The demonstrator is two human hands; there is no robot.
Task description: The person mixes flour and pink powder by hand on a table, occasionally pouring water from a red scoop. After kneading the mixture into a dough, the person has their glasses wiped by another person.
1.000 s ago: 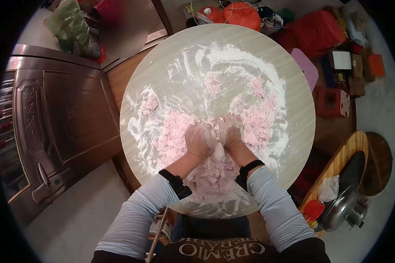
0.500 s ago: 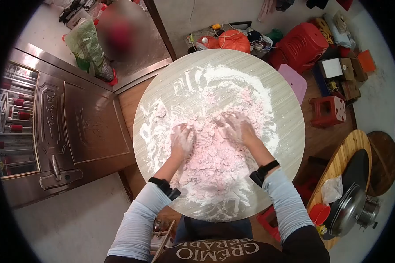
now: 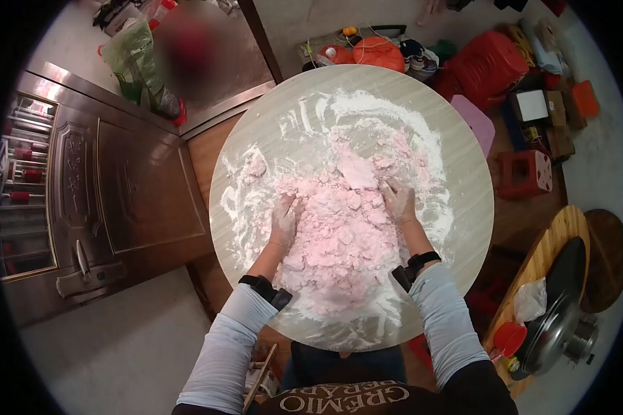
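Observation:
A broad heap of crumbly pink dough (image 3: pixel 342 238) lies in the middle of a round table (image 3: pixel 460 235), with a smoother pressed slab of it near the top. My left hand (image 3: pixel 284 220), dusted with flour, is cupped along the heap's left edge. Opposite it, my right hand (image 3: pixel 399 202) rests against the upper right edge, fingers pointing inward and partly hidden by the dough. Neither hand is closed round a piece. Loose white flour (image 3: pixel 426 128) rings the dough, and a small pink clump (image 3: pixel 255 164) lies apart at the upper left.
A carved brown door (image 3: pixel 145 187) stands to the left. Beyond the table's far right are red plastic chairs (image 3: pixel 488 66) and a red stool (image 3: pixel 522 174). A wooden board (image 3: pixel 533 270) with a metal lid (image 3: pixel 550 339) and red ladle (image 3: pixel 509 337) is at the right.
My hands have moved from on top of the dough to its two sides, the right one shifting rightward. A smooth pressed slab now shows where the right hand was.

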